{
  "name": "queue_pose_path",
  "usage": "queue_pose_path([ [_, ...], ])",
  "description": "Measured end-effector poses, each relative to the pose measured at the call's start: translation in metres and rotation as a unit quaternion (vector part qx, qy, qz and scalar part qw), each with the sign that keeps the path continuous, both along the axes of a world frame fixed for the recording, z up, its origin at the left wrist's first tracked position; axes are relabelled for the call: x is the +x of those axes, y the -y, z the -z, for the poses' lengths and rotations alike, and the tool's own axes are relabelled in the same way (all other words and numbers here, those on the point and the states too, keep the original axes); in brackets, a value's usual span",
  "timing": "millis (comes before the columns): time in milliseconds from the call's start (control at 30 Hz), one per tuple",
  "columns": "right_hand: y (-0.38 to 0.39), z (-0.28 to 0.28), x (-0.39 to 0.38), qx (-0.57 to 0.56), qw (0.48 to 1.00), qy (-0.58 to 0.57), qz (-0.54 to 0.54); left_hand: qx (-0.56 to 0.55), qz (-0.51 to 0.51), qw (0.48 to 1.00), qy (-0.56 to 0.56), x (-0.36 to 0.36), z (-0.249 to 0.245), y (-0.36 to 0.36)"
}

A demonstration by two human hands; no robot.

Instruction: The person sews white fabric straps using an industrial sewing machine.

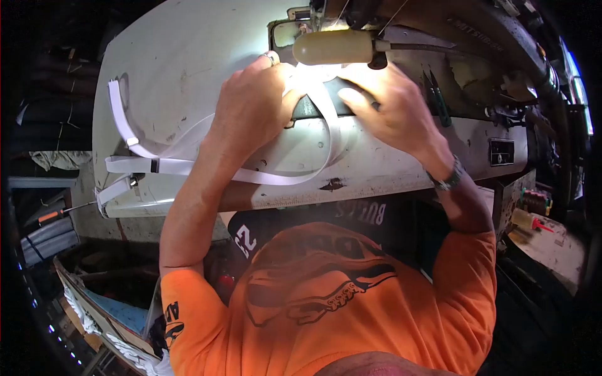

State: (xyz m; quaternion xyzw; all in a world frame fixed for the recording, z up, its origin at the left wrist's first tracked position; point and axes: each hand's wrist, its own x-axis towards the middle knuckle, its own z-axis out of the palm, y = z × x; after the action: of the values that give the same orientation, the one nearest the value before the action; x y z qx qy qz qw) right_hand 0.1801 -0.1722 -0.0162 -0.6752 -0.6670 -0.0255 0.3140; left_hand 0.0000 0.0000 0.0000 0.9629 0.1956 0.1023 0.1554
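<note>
A white strap (269,178) loops over the pale sewing machine table (182,69), its upper end running under a bright lamp (332,47) at the machine's needle area. My left hand (254,103) is at the left of that end, fingers bent together on it, fingertips lost in glare. To the right, my right hand (392,103) reaches under the lamp, thumb apart from the fingers, beside the dark plate (307,109); its fingertips are washed out by light. The strap's other part, with buckles, lies at the table's left side.
Green-handled snips (442,113) lie right of my right hand. The dark machine arm (464,28) spans the upper right. An orange-handled screwdriver (50,217) is at the left. Thread spools (535,202) stand at the far right.
</note>
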Motion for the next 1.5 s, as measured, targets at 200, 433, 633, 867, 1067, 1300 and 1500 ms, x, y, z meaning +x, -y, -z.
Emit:
queue_pose_path([
  [200,-0.012,0.021,-0.003,-0.028,1.000,-0.003,-0.001,-0.061,0.010,0.996,0.057,-0.006,0.013,-0.003],
  [433,-0.011,0.022,-0.001,-0.027,1.000,-0.010,-0.005,-0.076,0.017,0.994,0.072,-0.004,0.015,-0.004],
  [633,-0.013,0.023,0.000,-0.032,0.999,-0.027,-0.013,-0.084,0.021,0.994,0.064,-0.004,0.014,-0.007],
  [867,-0.012,0.023,0.000,-0.039,0.999,-0.036,-0.010,-0.090,0.006,0.994,0.068,-0.001,0.013,-0.006],
  [1067,-0.013,0.023,0.001,-0.029,0.999,-0.042,-0.015,-0.078,0.028,0.993,0.089,-0.002,0.019,-0.010],
  [1300,-0.015,0.021,0.000,-0.014,0.999,-0.035,-0.020,-0.091,0.006,0.993,0.073,-0.001,0.014,-0.007],
  [1500,-0.015,0.023,0.001,-0.013,0.999,-0.029,-0.019,-0.101,0.001,0.991,0.082,0.000,0.014,-0.005],
])
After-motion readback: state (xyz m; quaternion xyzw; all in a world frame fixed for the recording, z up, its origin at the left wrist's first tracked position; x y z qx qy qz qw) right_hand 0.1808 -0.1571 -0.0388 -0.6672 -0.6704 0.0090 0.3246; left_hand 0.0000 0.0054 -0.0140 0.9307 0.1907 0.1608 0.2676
